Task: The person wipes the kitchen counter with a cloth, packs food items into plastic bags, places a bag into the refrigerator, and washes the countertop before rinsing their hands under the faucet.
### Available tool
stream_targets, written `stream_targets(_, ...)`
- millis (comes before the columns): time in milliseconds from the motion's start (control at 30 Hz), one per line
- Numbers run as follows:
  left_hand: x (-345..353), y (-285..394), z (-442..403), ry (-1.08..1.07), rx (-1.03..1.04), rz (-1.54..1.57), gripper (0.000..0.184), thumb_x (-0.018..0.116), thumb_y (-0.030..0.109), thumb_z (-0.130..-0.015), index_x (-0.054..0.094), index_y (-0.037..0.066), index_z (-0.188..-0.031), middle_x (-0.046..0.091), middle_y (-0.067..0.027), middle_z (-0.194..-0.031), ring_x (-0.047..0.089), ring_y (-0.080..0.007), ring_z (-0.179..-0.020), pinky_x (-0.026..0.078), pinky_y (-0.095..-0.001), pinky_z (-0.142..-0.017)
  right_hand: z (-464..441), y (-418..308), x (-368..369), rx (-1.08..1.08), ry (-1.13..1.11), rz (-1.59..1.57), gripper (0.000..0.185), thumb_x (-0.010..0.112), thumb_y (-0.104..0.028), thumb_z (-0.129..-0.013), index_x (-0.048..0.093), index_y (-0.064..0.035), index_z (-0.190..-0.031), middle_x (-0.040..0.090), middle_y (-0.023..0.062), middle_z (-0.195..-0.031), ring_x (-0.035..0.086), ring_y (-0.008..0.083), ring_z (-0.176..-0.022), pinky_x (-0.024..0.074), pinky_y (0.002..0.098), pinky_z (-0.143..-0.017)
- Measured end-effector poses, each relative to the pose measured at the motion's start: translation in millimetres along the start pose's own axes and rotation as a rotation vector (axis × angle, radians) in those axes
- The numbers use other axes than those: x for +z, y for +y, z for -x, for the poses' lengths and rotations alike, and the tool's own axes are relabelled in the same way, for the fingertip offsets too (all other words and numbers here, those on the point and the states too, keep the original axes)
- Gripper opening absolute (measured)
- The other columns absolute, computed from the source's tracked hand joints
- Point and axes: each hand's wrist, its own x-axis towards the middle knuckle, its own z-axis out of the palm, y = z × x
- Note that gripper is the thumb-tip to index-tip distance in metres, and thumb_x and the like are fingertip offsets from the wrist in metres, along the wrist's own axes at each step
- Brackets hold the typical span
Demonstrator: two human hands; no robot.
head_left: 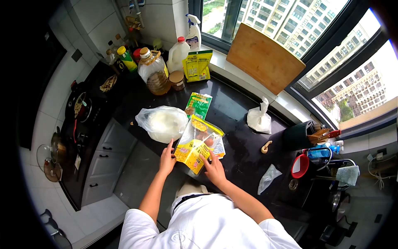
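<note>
A yellow, partly clear food pouch lies near the counter's front edge, with round brownish things showing through its clear upper part. My left hand is at the pouch's left edge, fingers stretched out. On the pouch's lower right rests my right hand, its fingers spread. Just beyond my left fingertips sits a white plastic bag with pale contents. A green packet lies flat behind the pouch. Part of a blue-and-white packet shows under the pouch's right side.
At the back stand an oil jug, a brown-lidded jar, a yellow-green pouch and a spray bottle. To the right are a tied white bag, a ginger piece, a crumpled clear bag and a knife block.
</note>
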Motion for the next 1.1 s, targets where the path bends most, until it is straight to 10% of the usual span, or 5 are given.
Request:
stream_targets(300, 1.3, 69.2, -40.7, -0.004, -0.205, 0.675, 0.063, 0.069, -0.005, -0.082, 0.044, 0.01, -0.138, 0.057, -0.0091, -0.101, 0.065, -0.0151, -0.079, 0.058, -0.0279, -0.068, -28.7, 5.0, -22.8, 0.137, 0.349, -0.138, 0.04, 0.079, -0.014, -0.074, 0.061, -0.0077, -0.109, 0.052, 0.0163, -0.125, 0.061, 0.0292, -0.092, 0.0506, 0.0395, -0.078)
stream_targets(500, 11.7, 141.5, -98.5, -0.068, -0.077, 0.738, 0.029, 0.067, 0.001, -0.086, 0.061, 0.005, -0.113, 0.056, -0.01, -0.107, 0.065, -0.0165, -0.084, 0.059, -0.0261, -0.071, -67.1, 18.5, -85.4, 0.018, 0.44, -0.115, 0.082, 0.084, -0.004, -0.062, 0.042, -0.0094, -0.132, 0.043, 0.017, -0.132, 0.058, 0.0376, -0.107, 0.0519, 0.0408, -0.084)
stream_targets(633, 27.0, 186.7, -156.5, -0.108, -0.024, 0.732, 0.009, 0.064, 0.003, -0.089, 0.066, -0.004, -0.096, 0.066, -0.007, -0.086, 0.066, -0.0127, -0.075, 0.058, -0.024, -0.069, -98.1, 36.4, -108.3, 0.15, 0.481, -0.195, 0.06, 0.078, -0.016, -0.074, 0.049, -0.006, -0.125, 0.045, 0.0177, -0.13, 0.056, 0.0383, -0.11, 0.0515, 0.0405, -0.084)
stream_targets(833, 36.4, 243.7, -199.8, -0.08, 0.022, 0.742, 0.007, 0.063, 0.0, -0.089, 0.065, -0.002, -0.095, 0.067, -0.0079, -0.088, 0.07, -0.0161, -0.08, 0.059, -0.025, -0.068, -137.9, 72.8, -160.4, 0.167, 0.735, -0.092, 0.012, 0.066, -0.013, -0.087, 0.061, -0.0065, -0.096, 0.054, 0.0123, -0.116, 0.061, 0.0349, -0.087, 0.0497, 0.0432, -0.071)
stream_targets(1100, 50.2, 202.2, -206.5, -0.425, 0.143, 0.736, 0.049, 0.067, 0.014, -0.089, 0.049, 0.009, -0.134, 0.056, -0.0122, -0.122, 0.063, -0.0164, -0.097, 0.055, -0.031, -0.081, -152.3, 133.2, -171.8, 0.233, 0.731, -0.309, 0.036, 0.062, -0.002, -0.085, 0.061, -0.0051, -0.121, 0.058, 0.0184, -0.111, 0.059, 0.0354, -0.1, 0.0497, 0.0391, -0.083)
